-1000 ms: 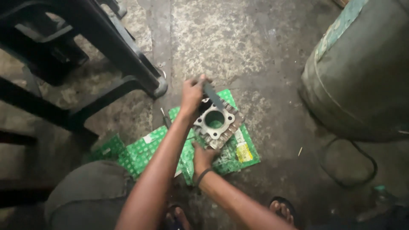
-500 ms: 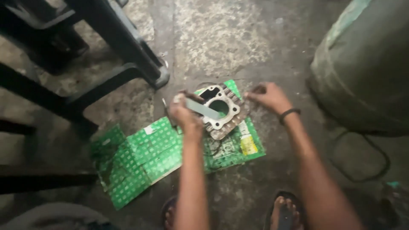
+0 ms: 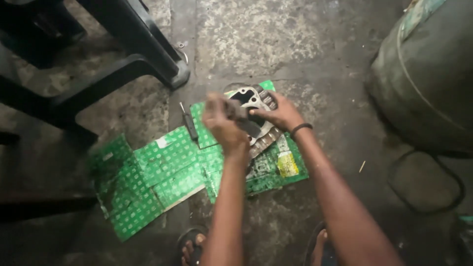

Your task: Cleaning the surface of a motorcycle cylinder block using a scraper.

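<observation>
A grey cast-metal engine cylinder block (image 3: 256,106) with a round bore and thin cooling fins along its lower edge lies on a flattened green printed cardboard carton (image 3: 162,172) spread on the floor, just ahead of the person's feet. The left hand (image 3: 224,123) is closed in a fist around a flat dark grey blade-like tool (image 3: 244,120), whose free end lies across the block's top face. The right hand (image 3: 278,113) rests on the block's right side, fingers curled over its edge and pressed down on it; motion blur hides whether the thumb hooks underneath.

The block looks heavy, rigid and hard, likely greasy given the stained setting, so it could slip under a loose grip. Its fins seem thin and sharp enough to chip or bite skin. The safest hold appears to be the solid outer walls or the flat top flange, with the weight kept low on the carton. The tool looks light and stiff, best gripped near its back end as it is now.

A slim black-handled screwdriver (image 3: 188,123) lies on the carton just left of the left hand. Further out, black plastic chair legs (image 3: 148,54) stand on the stained concrete floor (image 3: 276,39) at upper left, and a large grey-green metal drum (image 3: 428,83) sits at the right with a dark looped cable (image 3: 426,182) below it. Sandalled toes (image 3: 192,246) show at the bottom edge.
</observation>
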